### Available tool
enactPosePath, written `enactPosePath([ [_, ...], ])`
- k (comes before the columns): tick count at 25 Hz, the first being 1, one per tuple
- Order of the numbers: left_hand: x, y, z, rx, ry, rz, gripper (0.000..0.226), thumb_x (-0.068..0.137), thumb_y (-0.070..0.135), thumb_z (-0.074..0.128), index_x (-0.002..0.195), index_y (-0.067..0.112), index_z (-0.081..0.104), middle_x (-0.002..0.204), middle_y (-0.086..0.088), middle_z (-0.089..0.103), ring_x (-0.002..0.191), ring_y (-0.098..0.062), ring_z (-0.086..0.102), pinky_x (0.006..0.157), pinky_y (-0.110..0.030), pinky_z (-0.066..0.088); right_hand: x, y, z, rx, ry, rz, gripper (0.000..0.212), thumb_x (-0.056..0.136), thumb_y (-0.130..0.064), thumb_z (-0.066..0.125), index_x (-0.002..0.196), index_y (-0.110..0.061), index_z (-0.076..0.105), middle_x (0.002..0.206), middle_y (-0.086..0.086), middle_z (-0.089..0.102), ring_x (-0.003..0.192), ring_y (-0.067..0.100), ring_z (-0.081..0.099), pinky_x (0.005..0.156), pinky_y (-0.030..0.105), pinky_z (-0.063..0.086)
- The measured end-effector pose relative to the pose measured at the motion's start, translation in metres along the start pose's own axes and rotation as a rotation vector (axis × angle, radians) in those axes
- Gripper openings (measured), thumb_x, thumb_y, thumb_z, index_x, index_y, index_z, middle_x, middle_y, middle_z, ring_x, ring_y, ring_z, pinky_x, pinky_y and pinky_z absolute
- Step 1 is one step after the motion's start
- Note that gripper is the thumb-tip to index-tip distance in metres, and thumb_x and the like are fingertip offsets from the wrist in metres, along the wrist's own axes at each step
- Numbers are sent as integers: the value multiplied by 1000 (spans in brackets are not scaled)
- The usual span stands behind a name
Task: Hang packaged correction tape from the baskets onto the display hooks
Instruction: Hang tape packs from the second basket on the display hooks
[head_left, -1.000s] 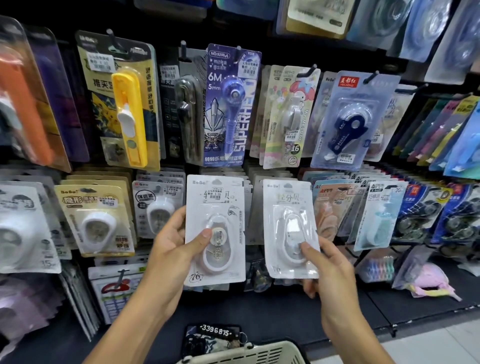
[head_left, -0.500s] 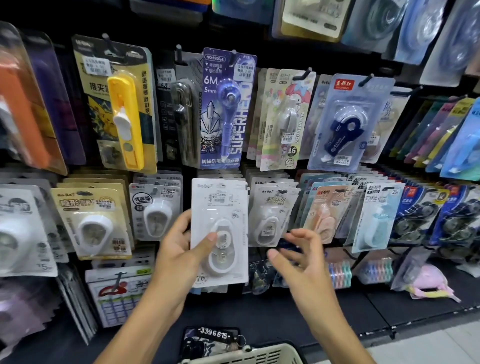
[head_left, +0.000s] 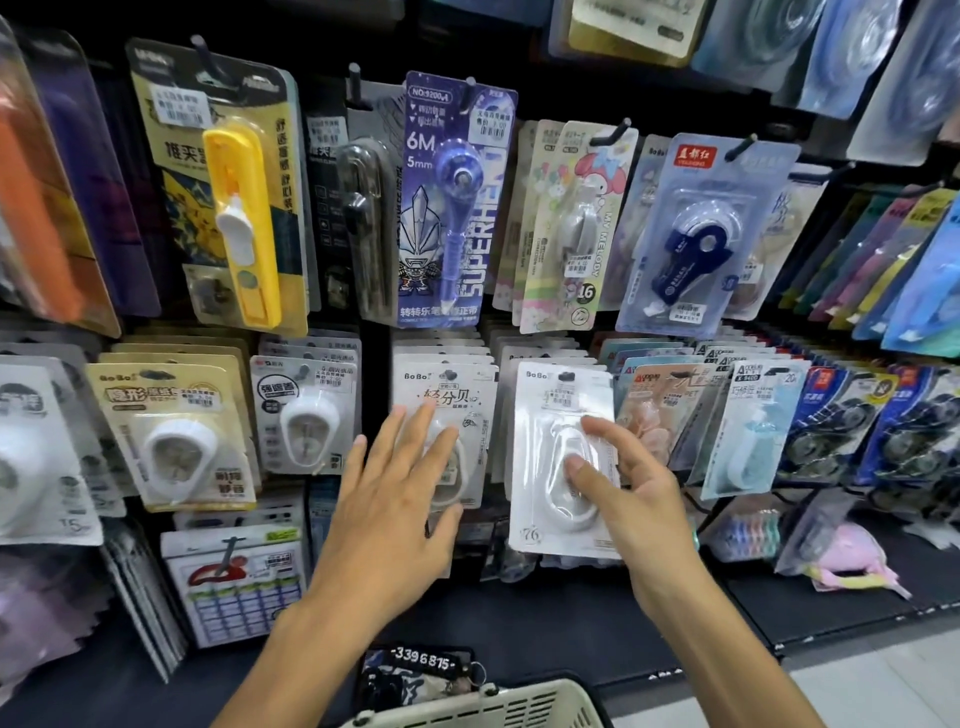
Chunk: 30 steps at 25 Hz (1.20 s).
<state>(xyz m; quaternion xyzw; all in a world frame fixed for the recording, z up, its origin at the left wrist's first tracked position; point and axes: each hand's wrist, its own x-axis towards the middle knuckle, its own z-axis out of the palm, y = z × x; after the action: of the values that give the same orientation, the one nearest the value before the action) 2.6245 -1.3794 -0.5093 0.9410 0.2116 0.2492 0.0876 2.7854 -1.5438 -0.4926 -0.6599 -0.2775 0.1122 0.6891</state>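
I see two white correction tape packs hanging side by side in the middle of the frame, each at the front of its own stack on a hook. The left pack (head_left: 445, 415) hangs straight, its card printed with grey lettering; the right pack (head_left: 563, 457) hangs a little lower and nearer me, with "76" in its lower left corner. My left hand (head_left: 395, 499) lies flat against the left pack, fingers (head_left: 415, 441) straight and slightly spread over the blister, gripping nothing. My right hand (head_left: 628, 483) is at the right pack: thumb and forefinger are bent and their tips touch the clear blister over the white dispenser, the other fingers loosely curled behind; I cannot tell whether this is a true pinch or only a touch.

Left of the packs, in the same row, hang a grey-carded pack (head_left: 304, 410) and a yellow-carded pack (head_left: 174, 436), both with white dispensers. Right of them is a pale blue pack (head_left: 753, 431), then dark blue packs toward the right edge. In the row above hang a yellow dispenser (head_left: 244, 228), a purple "6M" pen-type pack (head_left: 452, 208), a pastel "My Melody" pack (head_left: 576, 228) and a navy dispenser (head_left: 696, 244). At the bottom centre of the frame the rim of a pale basket (head_left: 483, 706) shows, with a black tag reading "3396875" (head_left: 422, 661) just above it.
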Motion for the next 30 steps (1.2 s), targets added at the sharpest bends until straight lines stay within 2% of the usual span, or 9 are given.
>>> enactPosePath([
  [3,0,-1,4,101,-43,21,78,102,50,40,160,35,-9,147,23,-51,138,-2,-48,114,-36,-30,11,-2,5,-257,-70,-75,33,93,-29,71,117,-51,64,128,-33,55,130,-3,47,105,28,40],
  [5,-1,-2,5,133,-47,18,80,101,50,41,160,34,-12,148,21,-51,138,-5,-48,115,-40,-29,9,5,5,-591,-13,-200,39,97,-37,63,134,-46,54,148,-19,39,144,9,33,110,27,32],
  [8,-1,-4,5,140,-52,15,83,101,49,41,155,35,-20,149,20,-51,138,-5,-49,113,-40,-31,-3,27,5,-1095,18,-552,47,102,-31,48,149,-27,43,165,-2,24,151,27,22,119,48,26],
  [10,-1,-3,5,135,-51,29,85,101,47,43,150,36,-26,151,18,-50,139,-7,-48,113,-40,-31,0,33,5,-1276,-94,-599,51,102,-27,45,152,-24,40,167,-4,19,152,33,19,117,56,29],
  [13,0,-1,6,133,-53,34,87,101,46,43,148,37,-30,153,16,-48,140,-8,-46,115,-41,-29,26,28,11,-1328,-225,-518,61,101,-19,45,159,-23,26,169,-8,-1,155,34,8,118,54,27],
  [16,1,0,7,143,-62,32,87,101,44,43,150,36,-29,152,16,-49,140,-9,-47,115,-41,-30,57,22,27,-1466,-296,-434,74,95,-14,45,161,-25,13,168,-6,-14,153,35,14,111,53,34],
  [26,-4,-9,11,83,-25,104,88,97,34,51,155,36,-15,160,17,-36,148,-8,-34,120,-40,-20,93,21,51,-1397,-357,-368,85,88,-9,51,160,-24,9,169,-2,-10,144,37,27,103,52,46],
  [28,-13,-11,18,104,48,146,84,94,30,52,161,32,1,168,10,-21,155,-13,-19,125,-41,-10,61,41,44,-1301,-324,-384,82,89,-8,51,160,-23,13,169,0,-10,149,33,22,109,50,42],
  [30,-33,-12,32,80,99,141,73,91,24,57,159,22,28,171,-2,13,156,-23,11,126,-46,11,9,77,33,-1168,-283,-392,71,94,-12,52,158,-23,23,170,0,3,147,26,26,110,43,41],
])
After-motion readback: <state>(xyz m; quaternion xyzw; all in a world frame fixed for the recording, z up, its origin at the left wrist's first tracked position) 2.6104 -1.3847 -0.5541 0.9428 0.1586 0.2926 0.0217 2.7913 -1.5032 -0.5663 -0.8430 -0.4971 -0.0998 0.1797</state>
